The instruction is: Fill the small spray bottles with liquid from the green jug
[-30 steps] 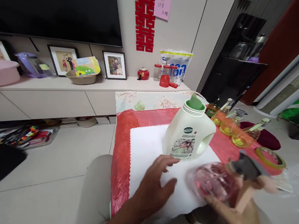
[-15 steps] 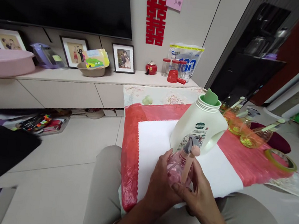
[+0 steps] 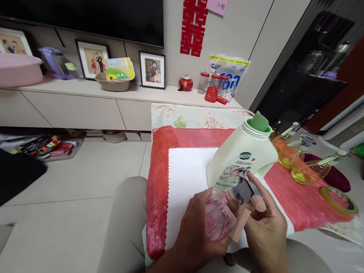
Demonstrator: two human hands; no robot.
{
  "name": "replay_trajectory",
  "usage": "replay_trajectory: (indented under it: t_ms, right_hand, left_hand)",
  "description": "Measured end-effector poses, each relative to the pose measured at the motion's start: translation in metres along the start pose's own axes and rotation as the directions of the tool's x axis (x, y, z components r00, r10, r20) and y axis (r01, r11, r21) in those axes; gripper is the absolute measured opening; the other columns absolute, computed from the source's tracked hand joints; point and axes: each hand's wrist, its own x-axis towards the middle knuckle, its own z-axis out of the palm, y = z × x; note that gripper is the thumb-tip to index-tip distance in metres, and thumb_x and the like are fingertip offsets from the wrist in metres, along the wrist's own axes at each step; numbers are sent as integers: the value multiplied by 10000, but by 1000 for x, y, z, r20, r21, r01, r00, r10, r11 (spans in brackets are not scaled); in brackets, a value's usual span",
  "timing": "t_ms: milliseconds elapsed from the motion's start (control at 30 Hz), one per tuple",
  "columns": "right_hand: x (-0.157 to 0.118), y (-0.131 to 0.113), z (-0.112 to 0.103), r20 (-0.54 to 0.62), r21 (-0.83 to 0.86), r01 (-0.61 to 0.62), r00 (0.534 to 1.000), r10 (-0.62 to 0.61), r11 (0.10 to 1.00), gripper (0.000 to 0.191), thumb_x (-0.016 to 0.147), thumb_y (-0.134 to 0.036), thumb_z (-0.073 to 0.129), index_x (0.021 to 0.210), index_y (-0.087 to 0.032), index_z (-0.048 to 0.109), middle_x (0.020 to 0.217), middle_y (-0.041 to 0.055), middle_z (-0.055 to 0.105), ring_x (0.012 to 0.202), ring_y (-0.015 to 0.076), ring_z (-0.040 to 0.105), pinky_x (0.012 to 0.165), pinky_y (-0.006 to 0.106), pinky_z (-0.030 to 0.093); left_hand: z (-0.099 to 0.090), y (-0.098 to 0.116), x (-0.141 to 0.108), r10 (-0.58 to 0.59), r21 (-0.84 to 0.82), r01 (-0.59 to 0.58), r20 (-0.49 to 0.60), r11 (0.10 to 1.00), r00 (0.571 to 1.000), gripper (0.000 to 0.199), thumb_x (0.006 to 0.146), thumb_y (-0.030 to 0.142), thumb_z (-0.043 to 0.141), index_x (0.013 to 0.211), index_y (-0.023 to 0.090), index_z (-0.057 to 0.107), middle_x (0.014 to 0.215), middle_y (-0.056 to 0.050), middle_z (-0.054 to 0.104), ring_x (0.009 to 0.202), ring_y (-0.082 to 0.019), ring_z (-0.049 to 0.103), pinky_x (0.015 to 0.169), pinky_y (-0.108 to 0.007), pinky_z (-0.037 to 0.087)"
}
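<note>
A clear pink bottle (image 3: 218, 217) with a grey pump head and a pale pink strip tilts to the right above the white cloth (image 3: 186, 172). My left hand (image 3: 192, 234) is wrapped round its body. At the bottle's neck and strip, my right hand (image 3: 265, 225) has its index finger stretched up beside the grey head, its thumb partly hidden behind the strip; whether it grips anything is unclear. Just behind stands a large pale green jug (image 3: 244, 154) with a green piece (image 3: 259, 121) in its open mouth.
Several yellow-liquid bottles (image 3: 304, 174) and a tape roll (image 3: 339, 199) lie on the red covering (image 3: 159, 182) at the right. Behind, a cabinet (image 3: 83, 105) holds picture frames, jars and a pink basin (image 3: 8, 70).
The pink bottle has tipped to the right. My right hand has moved up and right from the bottle's body to its neck and head, with its index finger now raised.
</note>
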Motion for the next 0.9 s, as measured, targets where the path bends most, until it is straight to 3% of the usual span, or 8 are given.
replay_trajectory:
  t_ms: [133, 333, 533, 667, 800, 900]
  right_hand:
    - [0, -4, 3, 10, -54, 75, 997, -75, 996, 1043, 616, -288, 910, 1524, -141, 418, 1136, 97, 675, 937, 170, 703, 842, 244, 621]
    - [10, 15, 7, 184, -64, 161, 972, -147, 985, 857, 849, -388, 751, 1584, -231, 340, 1404, 128, 552, 1188, 210, 639, 968, 293, 581]
    - [23, 16, 19, 288, -153, 234, 940, -183, 960, 713, 809, -445, 776, 1427, -175, 545, 1449, 151, 507, 1190, 236, 635, 1007, 334, 564]
    - [30, 8, 30, 320, -41, 72, 946, -55, 997, 779, 759, -419, 825, 1433, -177, 518, 1440, 163, 511, 1227, 263, 614, 1039, 382, 545]
    - [37, 4, 42, 483, 174, -141, 875, 41, 975, 838, 843, -384, 762, 1556, -229, 350, 1301, 132, 620, 1145, 222, 659, 1017, 378, 551]
    - [41, 7, 51, 546, 236, -191, 837, 32, 953, 839, 869, -395, 734, 1580, -242, 317, 1299, 129, 620, 1169, 218, 643, 1028, 387, 539]
  left_hand:
    - [-4, -3, -1, -44, -14, 44, 36, 999, 998, 962, 558, 245, 811, 1410, 257, 366, 1305, -110, 599, 1174, -339, 618, 1007, -511, 539]
    - [-16, -2, 3, -154, -121, 160, 57, 980, 986, 976, 532, 205, 807, 1400, 244, 363, 1344, -108, 592, 1204, -325, 617, 1046, -477, 524]
    - [-29, 1, 6, -217, -233, 226, 66, 946, 974, 979, 536, 176, 810, 1410, 249, 375, 1394, -116, 583, 1243, -328, 605, 1065, -472, 518]
    - [-38, 5, 9, -228, -355, 255, 115, 899, 967, 918, 573, 162, 798, 1396, 252, 403, 1409, -103, 579, 1248, -302, 603, 1053, -436, 527]
    - [-48, 5, 14, -222, -376, 259, 138, 890, 965, 912, 596, 164, 803, 1404, 247, 388, 1408, -104, 574, 1224, -282, 621, 1017, -398, 551]
    - [-51, 2, 15, -222, -378, 248, 111, 892, 969, 919, 591, 172, 813, 1405, 251, 394, 1395, -104, 584, 1214, -285, 631, 993, -389, 567]
